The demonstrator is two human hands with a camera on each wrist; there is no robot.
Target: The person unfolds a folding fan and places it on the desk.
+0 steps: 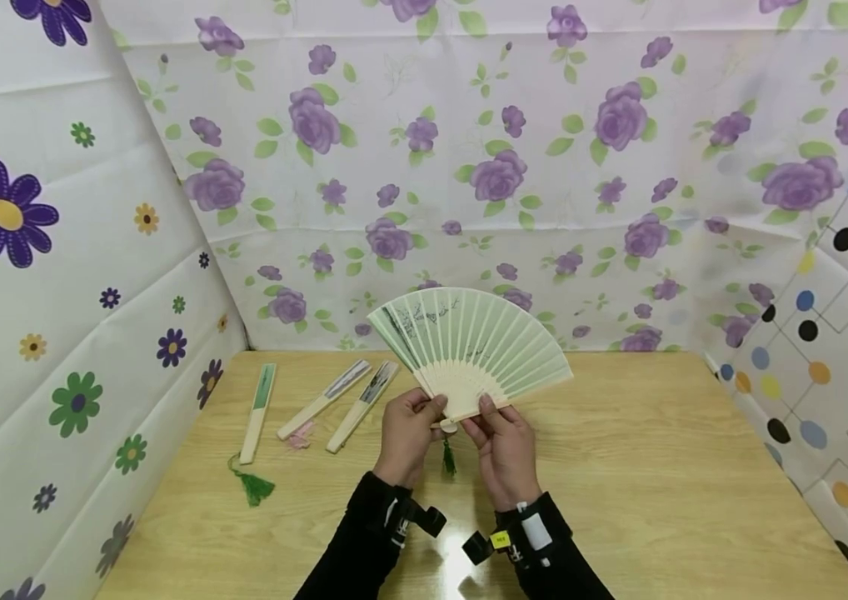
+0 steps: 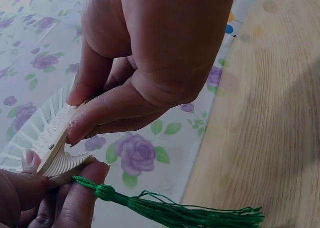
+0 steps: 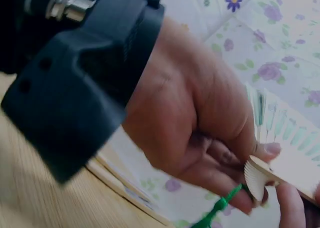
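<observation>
Both hands hold up a spread pale-green folding fan [image 1: 480,333] above the table. My left hand [image 1: 403,437] pinches it near the pivot, thumb in front on the ribs. With thumb and fingers my right hand [image 1: 505,454] grips the lower right edge of the fan, along its outer rib. Dark branch-like drawing marks the leaf's left part. From the pivot hangs a green tassel [image 2: 195,210], beside my left fingers in the left wrist view. The stacked rib ends [image 3: 256,180] fan out at the pivot in the right wrist view.
Three folded fans lie left on the wooden table [image 1: 656,492]: one with a green leaf [image 1: 257,412] and green tassel [image 1: 255,487], two with grey-patterned leaves [image 1: 324,400] [image 1: 362,407]. A pink tassel [image 1: 301,435] lies beside them. Patterned cloth walls [image 1: 424,200] enclose the table's back and sides.
</observation>
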